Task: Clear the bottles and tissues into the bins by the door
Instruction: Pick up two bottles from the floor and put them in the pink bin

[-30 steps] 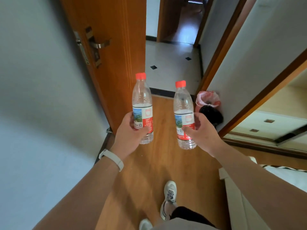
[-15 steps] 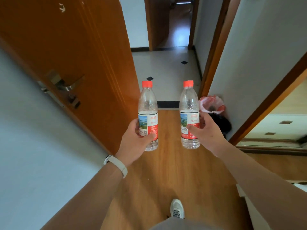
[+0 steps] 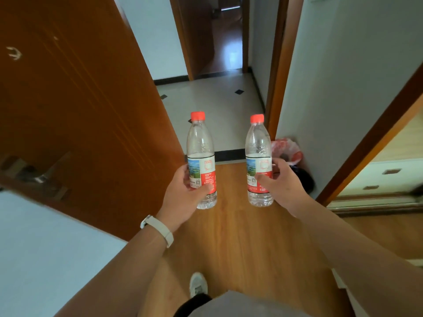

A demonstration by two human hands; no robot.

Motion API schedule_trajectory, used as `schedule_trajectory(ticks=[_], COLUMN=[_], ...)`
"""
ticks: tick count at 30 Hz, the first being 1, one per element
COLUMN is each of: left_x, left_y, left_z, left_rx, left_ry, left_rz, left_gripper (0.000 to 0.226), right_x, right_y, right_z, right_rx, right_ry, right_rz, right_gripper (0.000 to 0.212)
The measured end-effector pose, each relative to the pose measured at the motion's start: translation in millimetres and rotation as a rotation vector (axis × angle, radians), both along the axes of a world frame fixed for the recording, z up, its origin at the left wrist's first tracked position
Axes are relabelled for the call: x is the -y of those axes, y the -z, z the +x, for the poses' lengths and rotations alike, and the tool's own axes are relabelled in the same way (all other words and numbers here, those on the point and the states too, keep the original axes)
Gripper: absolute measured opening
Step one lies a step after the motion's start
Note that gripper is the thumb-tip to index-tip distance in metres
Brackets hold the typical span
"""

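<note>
I hold two clear plastic bottles with red caps upright in front of me. My left hand (image 3: 183, 191) grips the left bottle (image 3: 201, 143) around its label. My right hand (image 3: 278, 183) grips the right bottle (image 3: 258, 145) the same way. Ahead to the right, against the wall by the doorway, stand two bins: one lined with a red and white bag (image 3: 286, 148) and a black one (image 3: 302, 179) nearer to me. My right hand partly hides both bins.
An open wooden door (image 3: 80, 110) fills the left side. A door frame (image 3: 274, 76) stands at the right of the opening. Beyond lies a white tiled hallway (image 3: 212, 104). My shoe (image 3: 198, 283) is on the wooden floor (image 3: 240, 236).
I have walked forward towards the doorway. The door and the bins appear closer and larger. Both bottles stay upright in my hands.
</note>
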State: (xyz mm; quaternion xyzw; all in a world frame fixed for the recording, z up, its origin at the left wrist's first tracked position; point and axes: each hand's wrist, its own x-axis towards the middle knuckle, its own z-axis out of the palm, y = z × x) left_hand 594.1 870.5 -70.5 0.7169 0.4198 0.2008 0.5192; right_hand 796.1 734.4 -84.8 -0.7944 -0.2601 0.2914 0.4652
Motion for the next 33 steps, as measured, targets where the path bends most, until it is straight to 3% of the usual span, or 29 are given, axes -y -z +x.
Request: schedule_trajectory(ticks=[14, 23, 33], left_x=[-179.0, -329.0, -371.1], left_y=[43.7, 46.3, 53.8], left_z=[130.3, 207.8, 321.5], left_rx=[0.043, 0.017, -0.043], left_ry=[0.191, 0.289, 0.455], left_rz=[-0.105, -0.060, 0.000], left_gripper=[0.070, 0.070, 0.069], right_x=[-127.8, -226.1, -258.3], right_y=[22.1, 24.1, 43.1], right_z=[93.2, 155.5, 239.6], right_rx=[0.005, 0.054, 0.067], right_ry=[0.217, 0.395, 0.497], right_rz=[-0.144, -0.190, -0.192], right_gripper=[0.057, 0.056, 0.054])
